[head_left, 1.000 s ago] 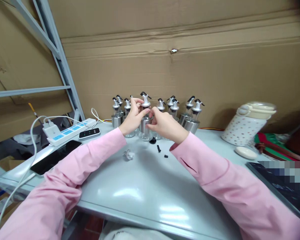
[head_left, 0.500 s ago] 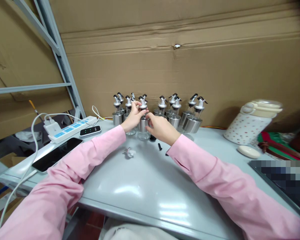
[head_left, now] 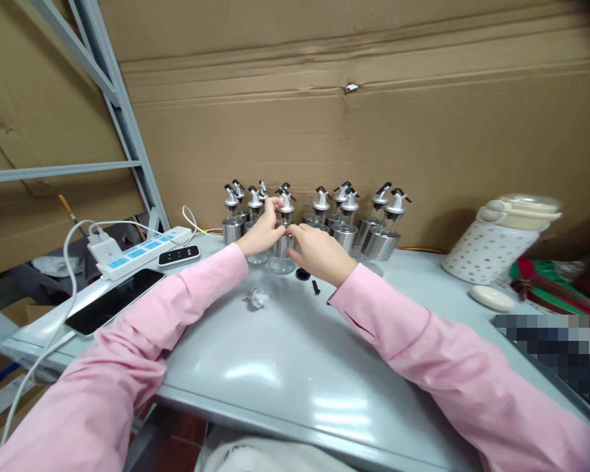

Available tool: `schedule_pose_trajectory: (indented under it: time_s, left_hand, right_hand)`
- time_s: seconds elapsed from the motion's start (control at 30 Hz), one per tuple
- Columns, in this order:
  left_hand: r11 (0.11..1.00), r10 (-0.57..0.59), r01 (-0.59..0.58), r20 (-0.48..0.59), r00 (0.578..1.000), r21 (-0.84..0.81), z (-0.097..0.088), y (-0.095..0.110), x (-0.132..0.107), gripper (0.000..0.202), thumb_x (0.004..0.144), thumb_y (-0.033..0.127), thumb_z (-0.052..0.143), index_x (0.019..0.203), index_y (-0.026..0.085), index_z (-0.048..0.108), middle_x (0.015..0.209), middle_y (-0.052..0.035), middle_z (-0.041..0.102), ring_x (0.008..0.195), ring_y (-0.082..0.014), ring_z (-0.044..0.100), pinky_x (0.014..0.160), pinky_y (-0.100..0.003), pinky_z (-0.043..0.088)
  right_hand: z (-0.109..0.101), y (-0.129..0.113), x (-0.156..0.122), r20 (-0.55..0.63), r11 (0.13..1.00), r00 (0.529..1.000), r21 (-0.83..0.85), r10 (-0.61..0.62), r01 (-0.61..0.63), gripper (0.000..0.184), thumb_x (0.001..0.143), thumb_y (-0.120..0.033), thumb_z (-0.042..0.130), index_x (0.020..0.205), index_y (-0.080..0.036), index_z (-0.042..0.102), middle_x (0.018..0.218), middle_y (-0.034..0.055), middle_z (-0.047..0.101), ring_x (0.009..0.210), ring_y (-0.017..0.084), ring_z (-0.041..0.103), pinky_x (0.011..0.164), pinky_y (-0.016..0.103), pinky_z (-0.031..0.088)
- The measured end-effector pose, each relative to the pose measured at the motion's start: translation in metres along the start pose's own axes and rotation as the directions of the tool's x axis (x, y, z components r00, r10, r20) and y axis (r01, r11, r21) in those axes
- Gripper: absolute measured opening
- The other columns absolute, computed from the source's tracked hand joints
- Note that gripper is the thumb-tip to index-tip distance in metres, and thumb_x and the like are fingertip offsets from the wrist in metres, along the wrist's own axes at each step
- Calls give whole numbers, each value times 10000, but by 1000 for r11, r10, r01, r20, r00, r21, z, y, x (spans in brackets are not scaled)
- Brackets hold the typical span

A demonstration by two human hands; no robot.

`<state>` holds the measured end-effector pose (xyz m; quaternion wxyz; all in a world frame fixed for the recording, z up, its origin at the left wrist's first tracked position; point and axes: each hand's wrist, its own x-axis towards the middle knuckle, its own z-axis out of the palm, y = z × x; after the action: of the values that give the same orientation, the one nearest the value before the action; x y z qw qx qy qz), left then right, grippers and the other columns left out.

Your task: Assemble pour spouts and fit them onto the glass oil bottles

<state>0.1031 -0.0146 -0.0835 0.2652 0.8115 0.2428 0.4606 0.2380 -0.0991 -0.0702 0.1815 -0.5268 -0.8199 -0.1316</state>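
Note:
An oil dispenser bottle (head_left: 282, 250) stands upright near the table's far side, with a steel sleeve, a glass base and a silver pouring spout. Around its neck, just under the spout, are the fingers of my left hand (head_left: 262, 232). From the right, my right hand (head_left: 323, 253) grips the same bottle at its neck and upper body; its fingertips partly hide it. Similar oil bottles stand on both sides and behind, among them a large-looking one (head_left: 381, 242) at the right. On the table nearer me lie a small clear plastic piece (head_left: 257, 298) and a black part (head_left: 315, 287).
A round black piece (head_left: 303, 274) lies beside the bottle. At left are a power strip (head_left: 145, 252), a small black device (head_left: 179, 256) and a phone (head_left: 115, 301) with cables. A dotted tumbler (head_left: 496, 246) and a cream oval object (head_left: 491, 297) stand right. Cardboard (head_left: 324, 137) backs the table.
The whole view has shifted slightly. My left fingers have moved a little at the bottle's neck, while both hands stay on the same bottle.

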Motion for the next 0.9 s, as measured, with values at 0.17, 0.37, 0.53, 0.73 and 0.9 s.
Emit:
schedule_pose_trajectory:
  time_s: [0.17,0.37,0.53,0.73,0.9]
  left_hand:
    - [929,95,-116,78,992,351,-10,11,-2,414,669,29,432,1046,150,312,1140,-127,410,1124,-223,432,977,-406,349]
    - [916,42,-77,98,994,394,-6,4,-4,525,719,39,355,1224,103,227,1273,-198,377,1206,-239,408,1002,-421,333]
    - [953,61,-111,181,982,282,2,-9,-7,716,704,29,317,1359,120,42,1439,-169,166,1337,-206,201,1091,-417,171]
    - [866,-193,-29,388,901,498,-15,18,-8,803,756,92,352,1369,62,-166,1462,-207,3,1344,-239,159,1076,-392,203]
    - [694,-497,-78,555,667,716,-31,67,-25,718,824,432,420,1389,110,115,1381,-195,331,1202,-267,425,962,-364,352]
  right_hand:
    - [0,1,0,-27,1000,999,3,-19,20,299,818,-220,477,1095,-134,550,1088,118,519,986,233,534,747,306,454]
    - [3,-1,-2,15,998,998,-26,-61,62,378,811,-249,499,1154,-89,517,1178,146,490,1018,269,521,754,356,486]
    - [3,1,-2,52,998,998,-57,-34,37,360,806,-262,515,1111,-71,524,1172,175,485,1027,288,522,757,377,489]
    - [7,5,-1,74,997,997,-66,-22,26,412,801,-249,517,1167,-64,475,1203,185,460,1050,285,516,808,368,470]
    - [12,3,-3,69,997,996,-57,-49,53,529,796,-258,542,1267,-83,377,1270,161,414,1076,271,502,834,348,465]
